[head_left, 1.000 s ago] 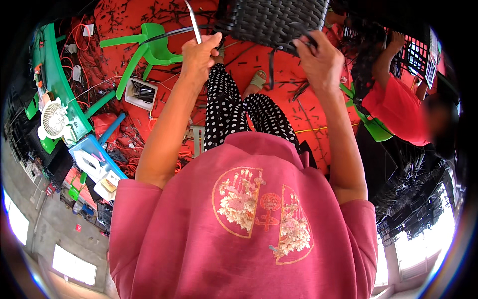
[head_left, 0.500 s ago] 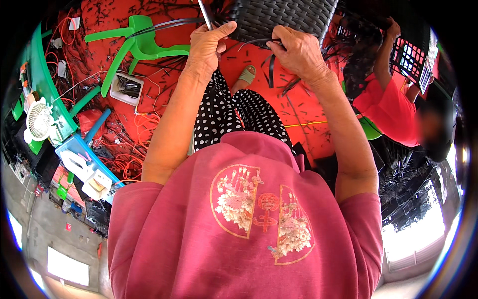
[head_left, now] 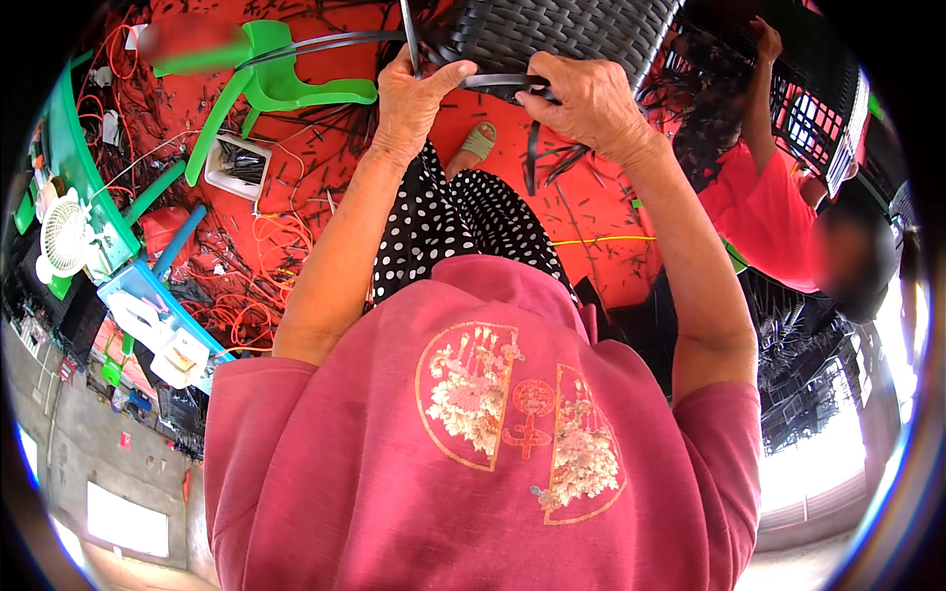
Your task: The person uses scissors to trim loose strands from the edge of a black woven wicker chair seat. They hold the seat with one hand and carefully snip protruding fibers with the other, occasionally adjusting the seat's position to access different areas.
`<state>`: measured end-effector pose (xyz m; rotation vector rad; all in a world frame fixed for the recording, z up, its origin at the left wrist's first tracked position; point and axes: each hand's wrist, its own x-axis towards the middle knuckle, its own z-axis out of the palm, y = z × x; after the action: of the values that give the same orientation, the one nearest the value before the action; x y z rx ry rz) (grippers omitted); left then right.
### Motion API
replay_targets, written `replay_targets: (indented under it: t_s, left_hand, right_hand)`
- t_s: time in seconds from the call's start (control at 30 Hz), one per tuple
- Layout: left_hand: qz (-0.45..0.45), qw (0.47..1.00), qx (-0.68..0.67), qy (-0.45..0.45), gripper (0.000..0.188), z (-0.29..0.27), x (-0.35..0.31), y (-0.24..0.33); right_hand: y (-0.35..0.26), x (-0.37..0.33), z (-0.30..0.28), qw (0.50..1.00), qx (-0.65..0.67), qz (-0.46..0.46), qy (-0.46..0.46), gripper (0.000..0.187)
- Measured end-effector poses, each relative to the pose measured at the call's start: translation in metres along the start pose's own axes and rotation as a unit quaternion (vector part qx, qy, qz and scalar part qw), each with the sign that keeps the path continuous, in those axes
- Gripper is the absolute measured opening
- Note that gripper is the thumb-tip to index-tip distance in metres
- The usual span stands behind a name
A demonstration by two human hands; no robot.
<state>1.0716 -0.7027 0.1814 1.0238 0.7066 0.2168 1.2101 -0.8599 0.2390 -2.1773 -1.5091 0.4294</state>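
At the top middle stands a dark woven plastic-rattan piece (head_left: 552,39), its upper part cut off by the frame edge. My left hand (head_left: 409,108) is closed round a slim grey tool (head_left: 409,37) that looks like metal and points upward. A flat black plastic strip (head_left: 498,81) runs from by the left thumb across to my right hand (head_left: 591,103), just below the weave's near edge. The right fingers are closed on this strip, and a loose end (head_left: 532,158) hangs below them. Fingertips of both hands are partly hidden.
A green plastic chair (head_left: 271,84) lies left, with long black strips across it. Near it sits a white bin (head_left: 238,167) of strip scraps. Scraps and orange cord (head_left: 251,320) litter the red floor. At right, a person in red (head_left: 769,217) is beside another dark frame.
The right hand has moved slightly left and down, and the black strip now spans between both hands. The woven piece appears slightly tilted and further right.
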Motion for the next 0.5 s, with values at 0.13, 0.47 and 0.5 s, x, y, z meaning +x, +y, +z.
replay_targets:
  t_s: [0.13, 0.47, 0.5]
  left_hand:
    - [-0.028, 0.999, 0.0, -0.017, 0.024, 0.0, -0.004, 0.003]
    - [-0.008, 1.0, -0.015, -0.014, 0.023, 0.004, -0.004, 0.005]
    - [-0.012, 1.0, -0.008, -0.002, 0.021, 0.004, -0.005, 0.005]
  right_hand:
    - [0.0, -0.002, 0.008, 0.999, -0.005, 0.004, 0.037, 0.021]
    - [0.002, 0.002, 0.014, 0.997, -0.009, -0.013, 0.08, 0.023]
    - [0.002, 0.003, 0.014, 0.997, -0.009, -0.015, 0.078, 0.023]
